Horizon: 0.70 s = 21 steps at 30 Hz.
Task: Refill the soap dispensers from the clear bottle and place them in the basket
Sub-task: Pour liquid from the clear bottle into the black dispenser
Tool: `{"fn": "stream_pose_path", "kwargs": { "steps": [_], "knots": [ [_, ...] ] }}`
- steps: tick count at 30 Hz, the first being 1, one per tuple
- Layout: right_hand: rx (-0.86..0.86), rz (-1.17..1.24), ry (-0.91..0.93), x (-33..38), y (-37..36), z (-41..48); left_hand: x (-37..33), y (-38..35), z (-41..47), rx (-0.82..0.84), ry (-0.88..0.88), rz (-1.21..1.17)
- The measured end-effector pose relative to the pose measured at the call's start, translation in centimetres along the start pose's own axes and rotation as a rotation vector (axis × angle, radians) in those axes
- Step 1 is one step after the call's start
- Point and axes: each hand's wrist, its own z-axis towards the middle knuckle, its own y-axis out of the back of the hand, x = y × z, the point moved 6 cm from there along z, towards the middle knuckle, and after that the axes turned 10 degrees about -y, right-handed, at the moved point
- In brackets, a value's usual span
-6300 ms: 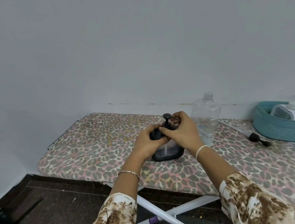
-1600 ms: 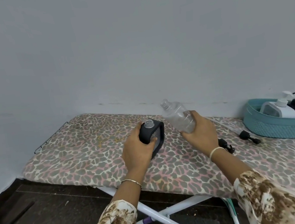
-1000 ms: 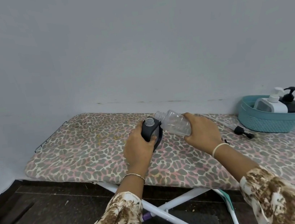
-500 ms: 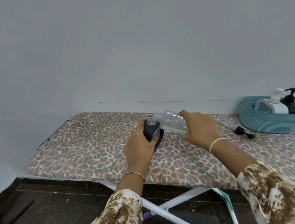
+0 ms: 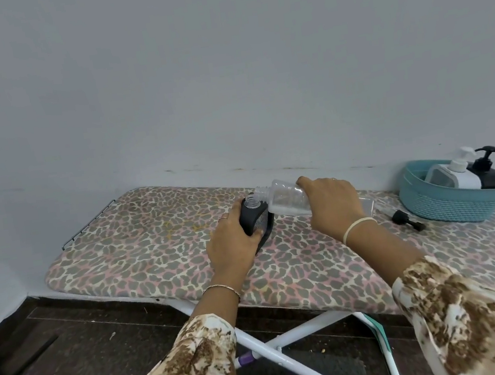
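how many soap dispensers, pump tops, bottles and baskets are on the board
soap dispensers: 3 (black square one in left hand; white and black in basket)
loose black pump tops: 1
clear plastic bottles: 1
teal plastic baskets: 1
total: 6

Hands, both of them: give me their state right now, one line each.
Left hand: closed around the black soap dispenser, steadying it on the board.
Right hand: closed around the clear bottle, tipped toward the dispenser's open neck.
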Motion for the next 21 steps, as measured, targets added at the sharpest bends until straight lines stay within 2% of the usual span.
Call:
{"fn": "stream_pose_path", "kwargs": {
  "steps": [21],
  "knots": [
    [0.027, -0.043, 0.022, 0.6, 1.6, 0.6, 0.0, 0.0, -0.1, 0.003, -0.011, 0.003]
  ]
}}
